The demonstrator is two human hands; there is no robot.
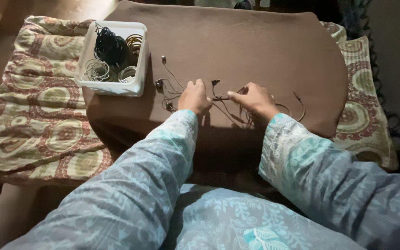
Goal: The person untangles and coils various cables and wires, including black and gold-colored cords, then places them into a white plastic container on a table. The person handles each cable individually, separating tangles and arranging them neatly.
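Observation:
A tangle of thin earphone cables (228, 105) lies on a brown board (255, 46). My left hand (194, 96) rests on the left part of the tangle, fingers curled over the wires near an earbud (159, 84). My right hand (252, 99) pinches a dark wire in the middle of the tangle. Another earbud (164, 59) lies farther back, and a loose cable end (298, 103) curves off to the right. Both sleeves are light blue with a pattern.
A white plastic tub (135, 60) stands at the board's back left, holding coiled black, white and brownish cables. Under the board lies a patterned cream and red cloth (47, 106). Dark floor surrounds it.

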